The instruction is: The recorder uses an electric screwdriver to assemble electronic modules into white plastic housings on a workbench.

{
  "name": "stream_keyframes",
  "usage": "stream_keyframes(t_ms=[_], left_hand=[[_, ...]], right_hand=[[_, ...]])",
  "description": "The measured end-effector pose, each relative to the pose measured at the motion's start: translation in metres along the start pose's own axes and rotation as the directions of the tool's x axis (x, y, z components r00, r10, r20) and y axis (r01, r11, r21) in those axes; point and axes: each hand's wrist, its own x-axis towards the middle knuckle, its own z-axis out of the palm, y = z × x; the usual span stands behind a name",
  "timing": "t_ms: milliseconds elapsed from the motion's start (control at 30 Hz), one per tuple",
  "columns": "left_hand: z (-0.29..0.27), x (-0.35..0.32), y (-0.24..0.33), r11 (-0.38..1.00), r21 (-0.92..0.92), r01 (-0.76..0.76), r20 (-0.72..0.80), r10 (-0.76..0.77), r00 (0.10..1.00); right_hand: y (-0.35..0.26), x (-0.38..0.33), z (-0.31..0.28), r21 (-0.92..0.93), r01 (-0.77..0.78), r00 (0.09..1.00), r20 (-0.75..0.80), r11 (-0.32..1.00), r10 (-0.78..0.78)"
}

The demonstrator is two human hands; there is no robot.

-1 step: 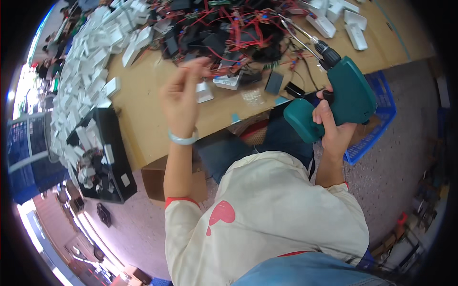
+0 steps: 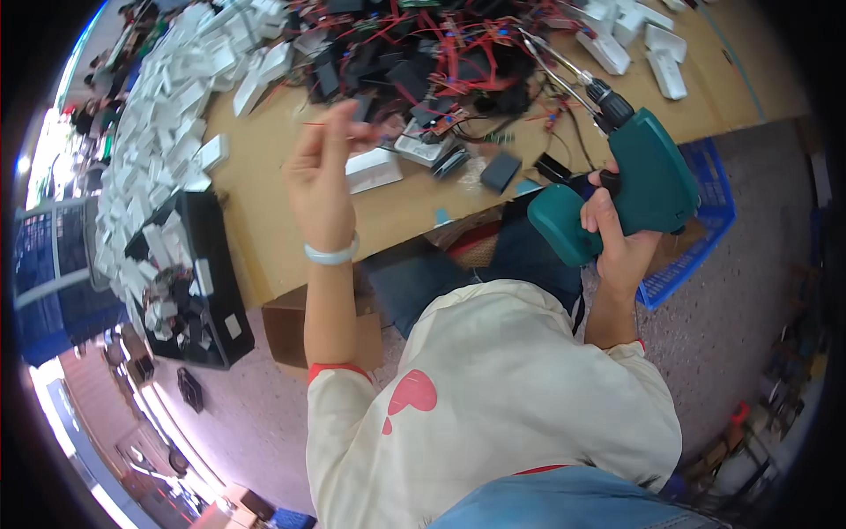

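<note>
Mid-assembly, between screws, by the look of it. Right hand wrapped tight round green drill, bit aimed at wiring heap. Left hand raised over bench, fingertips pinching small red-tipped piece. Next likely calls for seating piece against bit.

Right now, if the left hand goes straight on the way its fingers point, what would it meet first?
Probably the pile of black parts and red wires on the wooden table. The left hand is raised with its fingers pointing that way; depth is unclear, so this is a guess.
</note>
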Motion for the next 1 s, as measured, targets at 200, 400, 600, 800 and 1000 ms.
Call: stream_keyframes(t_ms=[200, 400, 600, 800, 1000], left_hand=[[-0.079, -0.006, 0.000, 0.775, -0.631, -0.022, -0.207, -0.140, 0.968], [-0.092, -0.038, -0.025, 0.956, 0.291, -0.031, -0.173, 0.085, 0.981], [-0.050, -0.056, -0.044, 0.697, 0.670, -0.255, 0.053, 0.298, 0.953], [-0.056, -0.026, -0.044, 0.572, 0.680, -0.459, 0.157, 0.498, 0.853], [-0.063, -0.034, -0.055, 0.796, 0.485, -0.362, 0.214, 0.293, 0.932]], right_hand=[[0.003, -0.011, 0.015, 0.054, -0.069, 0.988, 0.144, 0.996, 0.060], [0.012, -0.039, 0.024, -0.037, -0.131, 0.958, 0.254, 0.991, 0.136], [0.005, -0.055, 0.032, -0.146, -0.170, 0.917, 0.337, 0.975, 0.211], [0.008, -0.056, 0.035, -0.114, -0.205, 0.932, 0.281, 0.972, 0.229], [0.010, -0.057, 0.040, -0.100, -0.209, 0.917, 0.327, 0.973, 0.230]])
